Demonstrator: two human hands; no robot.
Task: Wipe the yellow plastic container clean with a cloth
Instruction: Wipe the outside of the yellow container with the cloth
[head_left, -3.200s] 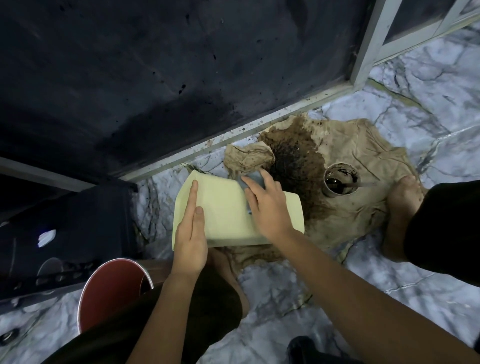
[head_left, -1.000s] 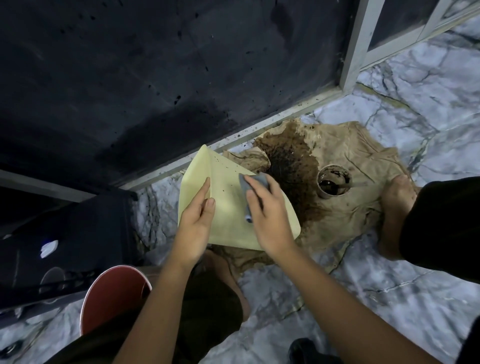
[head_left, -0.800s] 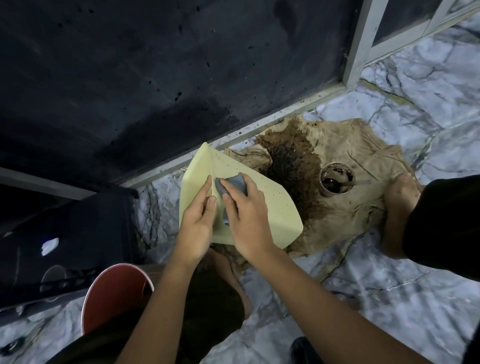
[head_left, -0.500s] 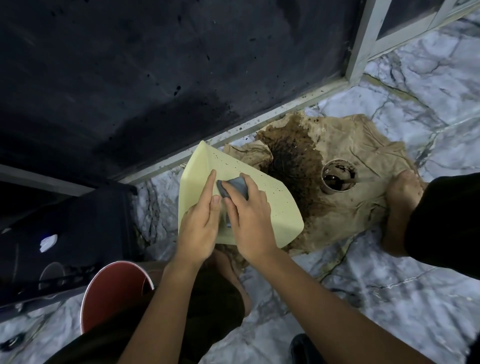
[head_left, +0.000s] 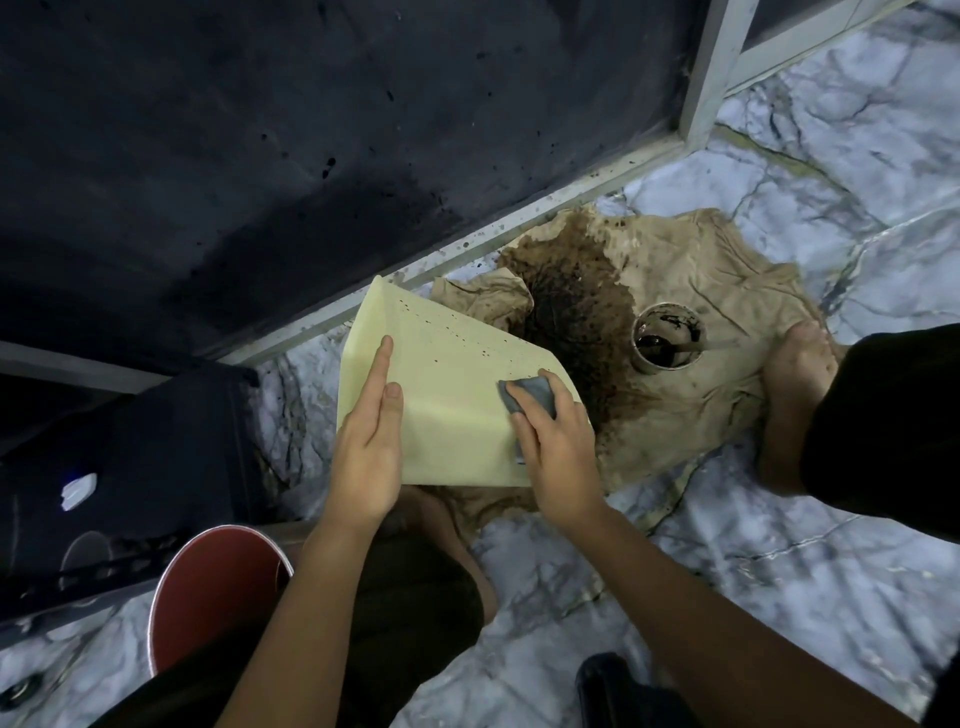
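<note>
The yellow plastic container (head_left: 447, 410) lay tilted between both hands; left hand (head_left: 366, 457) pressed flat, fingers straight; right hand (head_left: 558, 447) gripped a grey cloth (head_left: 527, 393) against it.

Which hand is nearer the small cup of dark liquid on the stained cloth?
Right. The right hand, pressing the grey cloth on the yellow container, is beside the cup; the left hand lies flat across the container's far side.

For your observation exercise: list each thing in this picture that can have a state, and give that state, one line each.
yellow container: tilted, dark specks along its upper face.
grey cloth: bunched, pressed on the container.
left hand: flat against the container, fingers straight.
right hand: grips the cloth.
brown rag: spread on the floor, darkly stained.
small cup: upright, open, holds dark liquid.
red bucket: open.
</note>
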